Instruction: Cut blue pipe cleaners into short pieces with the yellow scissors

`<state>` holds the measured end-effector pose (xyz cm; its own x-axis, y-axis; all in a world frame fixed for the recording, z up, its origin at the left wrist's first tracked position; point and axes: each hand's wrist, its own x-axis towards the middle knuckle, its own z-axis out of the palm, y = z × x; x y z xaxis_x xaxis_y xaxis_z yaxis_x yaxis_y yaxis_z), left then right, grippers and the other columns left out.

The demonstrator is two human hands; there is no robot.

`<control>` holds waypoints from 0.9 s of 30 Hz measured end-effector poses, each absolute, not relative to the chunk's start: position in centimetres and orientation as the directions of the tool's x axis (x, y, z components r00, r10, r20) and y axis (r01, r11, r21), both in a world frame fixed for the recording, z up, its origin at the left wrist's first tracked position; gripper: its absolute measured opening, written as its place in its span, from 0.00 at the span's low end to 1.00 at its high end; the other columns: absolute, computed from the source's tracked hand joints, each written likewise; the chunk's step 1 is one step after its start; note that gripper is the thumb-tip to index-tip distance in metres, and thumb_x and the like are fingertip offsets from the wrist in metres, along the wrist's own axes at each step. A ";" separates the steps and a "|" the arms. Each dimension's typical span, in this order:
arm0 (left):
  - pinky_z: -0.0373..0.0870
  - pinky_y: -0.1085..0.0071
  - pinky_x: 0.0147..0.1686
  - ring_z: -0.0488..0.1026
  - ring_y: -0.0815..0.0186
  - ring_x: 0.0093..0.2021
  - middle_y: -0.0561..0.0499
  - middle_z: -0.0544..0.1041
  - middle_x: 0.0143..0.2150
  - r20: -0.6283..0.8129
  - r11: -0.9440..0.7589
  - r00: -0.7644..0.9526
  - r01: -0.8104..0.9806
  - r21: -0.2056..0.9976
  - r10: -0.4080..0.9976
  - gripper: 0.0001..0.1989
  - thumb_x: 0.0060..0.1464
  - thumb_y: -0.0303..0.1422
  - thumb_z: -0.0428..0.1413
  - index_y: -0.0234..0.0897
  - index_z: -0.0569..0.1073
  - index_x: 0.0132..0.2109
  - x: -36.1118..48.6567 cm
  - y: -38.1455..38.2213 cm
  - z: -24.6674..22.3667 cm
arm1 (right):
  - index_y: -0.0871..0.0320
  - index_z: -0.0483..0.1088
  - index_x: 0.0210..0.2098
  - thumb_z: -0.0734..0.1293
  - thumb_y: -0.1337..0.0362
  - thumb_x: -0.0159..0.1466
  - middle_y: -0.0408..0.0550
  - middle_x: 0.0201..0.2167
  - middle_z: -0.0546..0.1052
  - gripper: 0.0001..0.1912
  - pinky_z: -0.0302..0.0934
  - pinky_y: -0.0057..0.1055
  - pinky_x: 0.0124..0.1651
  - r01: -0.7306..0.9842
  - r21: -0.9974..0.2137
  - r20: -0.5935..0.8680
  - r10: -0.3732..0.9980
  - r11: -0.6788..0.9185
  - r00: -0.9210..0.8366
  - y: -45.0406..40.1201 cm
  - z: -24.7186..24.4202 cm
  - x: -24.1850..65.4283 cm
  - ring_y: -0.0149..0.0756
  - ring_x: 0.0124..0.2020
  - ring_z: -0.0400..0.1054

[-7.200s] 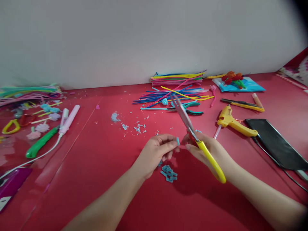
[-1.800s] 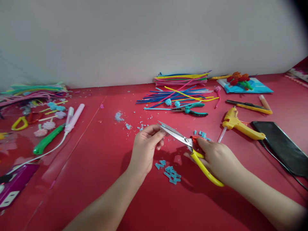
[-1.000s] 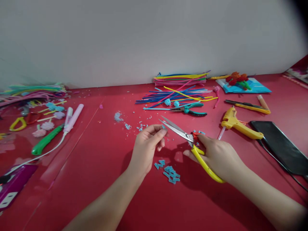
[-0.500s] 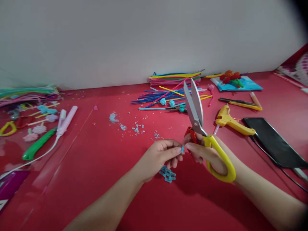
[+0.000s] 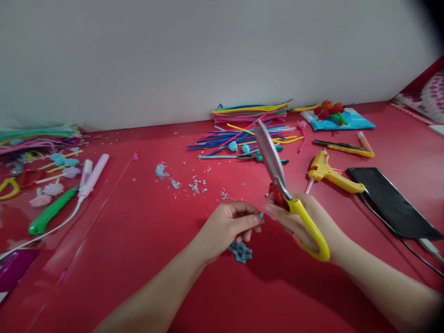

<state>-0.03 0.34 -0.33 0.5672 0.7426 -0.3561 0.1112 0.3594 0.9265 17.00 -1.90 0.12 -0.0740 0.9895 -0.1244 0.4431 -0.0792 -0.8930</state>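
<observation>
Mid-frame: left hand [image 5: 225, 229], fingers pinching tiny blue piece [image 5: 262, 214]; right hand [image 5: 308, 219], fingers gripping metal-bladed scissors [image 5: 277, 175]. Below, small flat blue strips [image 5: 242, 252] on smooth red counter [image 5: 277, 300]. Upper right: blue packet [image 5: 359, 119], fuzzy flowers [image 5: 328, 111] on top.

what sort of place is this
Probably a craft workspace, at home or in a small workshop. The signs: a bundle of thin, multicoloured craft stems, a yellow plastic glue gun, and yellow-and-red-handled metal scissors in the right hand.
</observation>
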 end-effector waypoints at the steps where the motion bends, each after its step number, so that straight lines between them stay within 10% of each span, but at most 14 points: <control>1: 0.52 0.79 0.16 0.59 0.76 0.18 0.51 0.70 0.25 -0.360 0.368 0.559 0.104 0.924 0.747 0.09 0.48 0.35 0.53 0.33 0.71 0.30 -0.1 0.4 -0.3 | 0.57 0.61 0.25 0.60 0.59 0.54 0.36 0.15 0.59 0.08 0.51 0.22 0.19 0.450 -0.888 -0.129 0.990 -0.093 -0.050 -1.8 0.2 17.1 0.24 0.16 0.52; 10: 0.54 0.79 0.16 0.60 0.76 0.18 0.51 0.70 0.25 -0.374 0.360 0.558 0.140 0.922 0.741 0.09 0.47 0.35 0.53 0.33 0.70 0.30 0.2 0.3 -0.5 | 0.58 0.62 0.25 0.61 0.60 0.53 0.37 0.16 0.61 0.07 0.50 0.21 0.19 0.427 -0.897 -0.199 0.967 -0.115 -0.157 -1.8 0.1 16.7 0.23 0.17 0.53; 14: 0.53 0.79 0.16 0.59 0.76 0.18 0.51 0.71 0.24 -0.327 0.263 0.497 0.196 0.945 0.804 0.10 0.48 0.36 0.52 0.32 0.71 0.29 -0.1 0.7 -0.6 | 0.58 0.63 0.24 0.60 0.58 0.54 0.36 0.15 0.60 0.09 0.48 0.22 0.18 0.534 -0.835 -0.117 0.991 -0.131 0.060 -1.3 0.3 17.9 0.23 0.15 0.52; 21: 0.55 0.77 0.20 0.61 0.72 0.20 0.52 0.69 0.22 -0.131 0.031 0.298 0.319 0.947 0.945 0.12 0.49 0.38 0.50 0.36 0.71 0.26 -1.7 2.1 -0.9 | 0.58 0.65 0.24 0.56 0.58 0.56 0.43 0.15 0.66 0.12 0.44 0.25 0.19 0.949 -0.309 -0.091 0.995 -0.063 0.037 0.9 -0.7 22.0 0.27 0.15 0.56; 27: 0.57 0.76 0.25 0.62 0.71 0.24 0.53 0.69 0.26 -0.050 -0.106 0.346 0.417 0.903 0.937 0.05 0.45 0.29 0.52 0.37 0.72 0.31 -2.5 2.9 -0.9 | 0.59 0.65 0.24 0.55 0.59 0.57 0.49 0.16 0.67 0.12 0.42 0.28 0.21 0.982 -0.182 -0.070 0.997 -0.047 0.035 1.4 -1.6 22.2 0.33 0.18 0.59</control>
